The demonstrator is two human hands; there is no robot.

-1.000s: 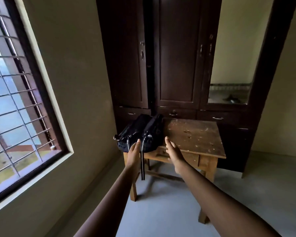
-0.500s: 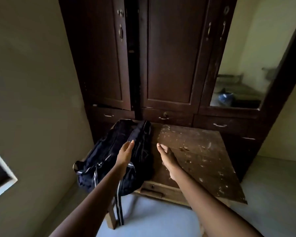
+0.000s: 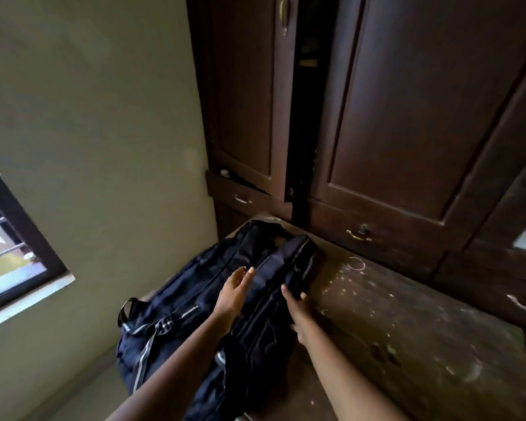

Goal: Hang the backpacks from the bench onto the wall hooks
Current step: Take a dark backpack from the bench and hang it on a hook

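Two dark backpacks lie side by side on the left end of the worn wooden bench (image 3: 407, 329). The left backpack (image 3: 176, 299) has grey-striped straps and hangs partly over the bench's edge. The right backpack (image 3: 274, 299) is narrower and lies along the bench. My left hand (image 3: 233, 296) rests in the gap between the two bags, fingers stretched against the right bag's left side. My right hand (image 3: 298, 317) lies against that bag's right side, fingertips on its top edge. Neither hand has closed around it. No wall hooks are in view.
A dark wooden wardrobe (image 3: 392, 117) stands right behind the bench, one door slightly ajar, with drawers (image 3: 359, 235) at bench height. A plain wall (image 3: 104, 132) is on the left with a barred window (image 3: 9, 253) low down. Grey floor shows below the bags.
The view has come much closer and tilted down over the bench. Both hands have moved forward from in front of the bags and now touch the two sides of the right backpack.
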